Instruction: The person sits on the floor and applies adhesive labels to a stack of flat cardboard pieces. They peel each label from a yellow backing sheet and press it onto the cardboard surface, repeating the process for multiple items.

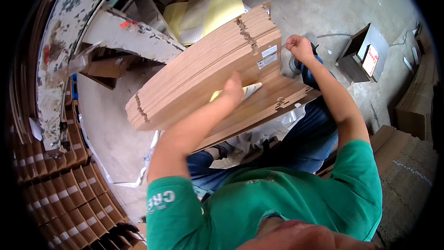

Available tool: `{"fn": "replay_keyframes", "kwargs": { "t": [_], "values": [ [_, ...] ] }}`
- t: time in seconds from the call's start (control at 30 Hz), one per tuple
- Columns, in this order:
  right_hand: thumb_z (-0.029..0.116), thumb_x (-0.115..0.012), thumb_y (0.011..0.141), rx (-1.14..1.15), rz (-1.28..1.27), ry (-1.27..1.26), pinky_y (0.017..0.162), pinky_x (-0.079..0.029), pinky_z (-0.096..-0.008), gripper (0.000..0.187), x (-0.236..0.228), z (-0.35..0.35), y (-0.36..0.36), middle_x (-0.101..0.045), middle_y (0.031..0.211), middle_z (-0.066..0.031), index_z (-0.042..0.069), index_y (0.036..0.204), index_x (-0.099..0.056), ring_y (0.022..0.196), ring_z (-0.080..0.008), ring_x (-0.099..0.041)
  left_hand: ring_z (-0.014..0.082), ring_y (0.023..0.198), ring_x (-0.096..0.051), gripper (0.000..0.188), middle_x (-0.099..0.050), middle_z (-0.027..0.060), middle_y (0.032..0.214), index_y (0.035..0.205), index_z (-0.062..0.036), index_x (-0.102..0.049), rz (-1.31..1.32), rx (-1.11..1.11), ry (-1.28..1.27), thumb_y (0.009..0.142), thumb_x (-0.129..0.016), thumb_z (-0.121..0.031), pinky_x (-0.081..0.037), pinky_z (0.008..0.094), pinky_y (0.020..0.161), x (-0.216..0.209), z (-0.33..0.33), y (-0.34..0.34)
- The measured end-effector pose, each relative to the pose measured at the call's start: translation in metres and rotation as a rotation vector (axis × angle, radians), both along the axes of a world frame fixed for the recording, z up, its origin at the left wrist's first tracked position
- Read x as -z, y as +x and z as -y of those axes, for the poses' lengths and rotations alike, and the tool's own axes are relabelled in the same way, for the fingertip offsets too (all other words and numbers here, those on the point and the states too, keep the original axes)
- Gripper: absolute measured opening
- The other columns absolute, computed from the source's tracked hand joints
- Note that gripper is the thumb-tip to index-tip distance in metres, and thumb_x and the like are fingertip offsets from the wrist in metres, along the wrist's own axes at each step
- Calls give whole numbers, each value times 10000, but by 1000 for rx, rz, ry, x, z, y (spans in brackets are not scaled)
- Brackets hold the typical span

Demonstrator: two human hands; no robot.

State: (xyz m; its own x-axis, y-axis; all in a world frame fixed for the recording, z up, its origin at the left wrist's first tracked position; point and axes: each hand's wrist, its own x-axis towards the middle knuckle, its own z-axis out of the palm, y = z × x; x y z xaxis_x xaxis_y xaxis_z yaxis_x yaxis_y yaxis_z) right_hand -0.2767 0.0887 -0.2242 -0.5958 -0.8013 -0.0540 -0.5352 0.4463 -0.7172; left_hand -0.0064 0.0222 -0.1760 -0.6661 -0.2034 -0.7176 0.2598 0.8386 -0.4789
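A thick bundle of wood-coloured panels [208,55] with notched edges leans tilted in front of me. A white label [268,57] sits on its near face, toward the right end. My left hand [233,88] is at that near face, its fingers smeared by motion. Partly hidden behind this hand is a yellow and white sheet [251,90]; whether I grip it cannot be told. Just off the bundle's right end, my right hand [300,48] is closed in a pinch; anything between the fingertips is too small to name. More panels [273,102] lie below, nearer my legs.
A worn, paint-chipped metal frame [134,34] stands at the left. Yellow sheets [206,14] lie beyond the bundle. A dark metal box [365,53] is on the floor at the right. Stacked brown panels [74,194] fill the lower left, with another stack [407,157] at the right.
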Motion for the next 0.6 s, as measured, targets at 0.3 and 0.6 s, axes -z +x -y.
{"fn": "replay_keyframes", "kwargs": {
  "t": [0.3,0.6],
  "values": [
    [264,-709,758,209,670,-247,582,-360,-203,200,-24,15,29,-587,772,51,96,839,-635,686,-50,-480,254,794,-610,221,-596,112,888,908,-62,-588,-825,-313,-111,706,-519,-4,-500,364,628,-227,31,169],
    [249,-741,715,329,690,-244,685,-375,-262,213,-30,18,52,-579,742,13,82,768,-620,733,-101,-482,280,894,-598,89,-610,99,1017,922,-36,-520,-1110,-167,-491,852,-467,-48,-478,366,750,-333,21,203]
  ]
}}
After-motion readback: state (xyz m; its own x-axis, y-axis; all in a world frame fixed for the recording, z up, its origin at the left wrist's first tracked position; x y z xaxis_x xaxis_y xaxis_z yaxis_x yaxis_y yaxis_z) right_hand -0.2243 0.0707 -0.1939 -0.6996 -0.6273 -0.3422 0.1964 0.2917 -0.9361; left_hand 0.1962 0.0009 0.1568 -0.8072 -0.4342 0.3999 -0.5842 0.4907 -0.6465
